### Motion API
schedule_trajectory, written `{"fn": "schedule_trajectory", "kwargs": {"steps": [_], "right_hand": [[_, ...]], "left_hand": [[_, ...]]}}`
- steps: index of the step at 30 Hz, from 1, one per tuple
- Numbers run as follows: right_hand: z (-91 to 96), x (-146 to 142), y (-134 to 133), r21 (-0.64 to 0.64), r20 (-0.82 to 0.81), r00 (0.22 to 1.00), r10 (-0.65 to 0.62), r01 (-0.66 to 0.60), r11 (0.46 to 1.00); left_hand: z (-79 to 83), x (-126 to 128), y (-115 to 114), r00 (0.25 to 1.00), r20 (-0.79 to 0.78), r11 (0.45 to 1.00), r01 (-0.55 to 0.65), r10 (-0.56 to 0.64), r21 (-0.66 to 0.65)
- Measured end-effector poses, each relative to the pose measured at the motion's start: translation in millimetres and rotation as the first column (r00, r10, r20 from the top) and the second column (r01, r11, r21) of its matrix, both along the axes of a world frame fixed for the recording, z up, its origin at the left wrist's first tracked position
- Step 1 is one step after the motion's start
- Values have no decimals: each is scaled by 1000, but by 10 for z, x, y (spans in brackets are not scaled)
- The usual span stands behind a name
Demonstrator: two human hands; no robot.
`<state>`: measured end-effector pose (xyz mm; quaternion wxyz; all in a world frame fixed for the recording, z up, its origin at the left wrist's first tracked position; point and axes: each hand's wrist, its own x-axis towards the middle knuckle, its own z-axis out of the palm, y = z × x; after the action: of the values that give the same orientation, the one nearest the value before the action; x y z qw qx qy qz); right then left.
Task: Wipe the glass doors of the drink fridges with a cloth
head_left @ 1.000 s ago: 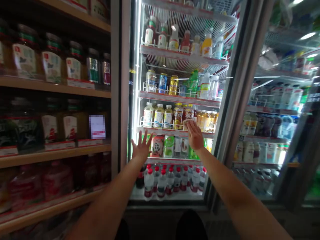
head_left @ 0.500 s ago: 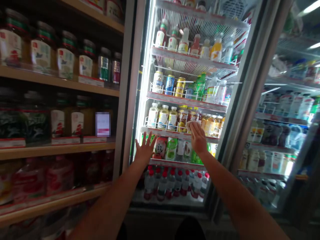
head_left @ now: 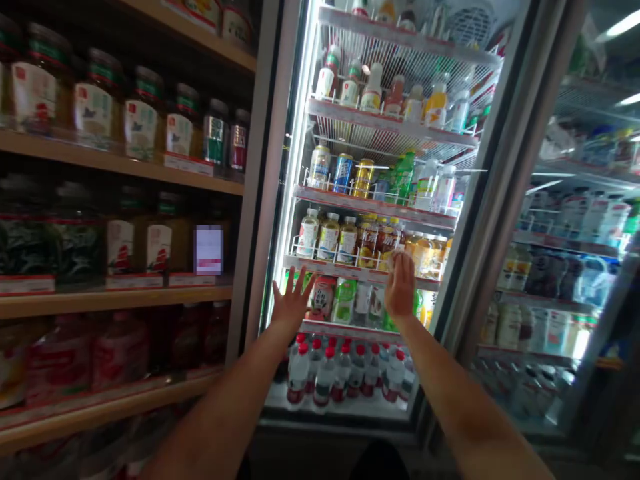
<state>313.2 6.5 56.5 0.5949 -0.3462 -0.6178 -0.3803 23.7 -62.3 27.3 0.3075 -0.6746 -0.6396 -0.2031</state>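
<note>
My left hand [head_left: 289, 300] is spread flat, fingers pointing up, against the glass of a lit drinks cooler door. It appears before the shelf with cartons and cans [head_left: 345, 300] and holds nothing. Under the fingers of my right hand [head_left: 401, 287] is a small pale cloth [head_left: 395, 259], pressed to the glass; most of it is hidden by the hand. Behind that hand show dark-labelled tea bottles [head_left: 388, 237] and orange drink bottles [head_left: 423, 253], inside the cooler.
Wooden shelves [head_left: 125, 293] with large juice bottles [head_left: 93, 107] stand on the left. A bright price display [head_left: 208, 250] hangs there. Water bottles with red caps [head_left: 325, 377] fill the cooler's bottom. Metal door frames [head_left: 505, 180] separate another cooler at right.
My right hand has slid a little right and down over the glass with the cloth, its fingers turning more upright. My left hand stays spread in place. The view has shifted slightly.
</note>
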Motion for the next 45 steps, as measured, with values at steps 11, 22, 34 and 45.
{"fn": "schedule_trajectory", "kwargs": {"steps": [11, 22, 34, 45], "right_hand": [[80, -77, -9, -7, 85, 996, 19, -18, 1000], [321, -160, -32, -91, 120, 992, 46, -35, 995], [193, -689, -223, -216, 615, 761, 205, -87, 972], [-469, 777, 137, -32, -341, 940, 30, -43, 999]], "left_hand": [[-2, -11, -24, 1000, -8, 1000, 0, 0, 7], [-4, -18, -27, 1000, -15, 1000, -1, 1, 17], [-17, -36, 16, 999, -24, 999, -20, 21, 28], [26, -24, -42, 999, -36, 1000, -30, 29, 0]]}}
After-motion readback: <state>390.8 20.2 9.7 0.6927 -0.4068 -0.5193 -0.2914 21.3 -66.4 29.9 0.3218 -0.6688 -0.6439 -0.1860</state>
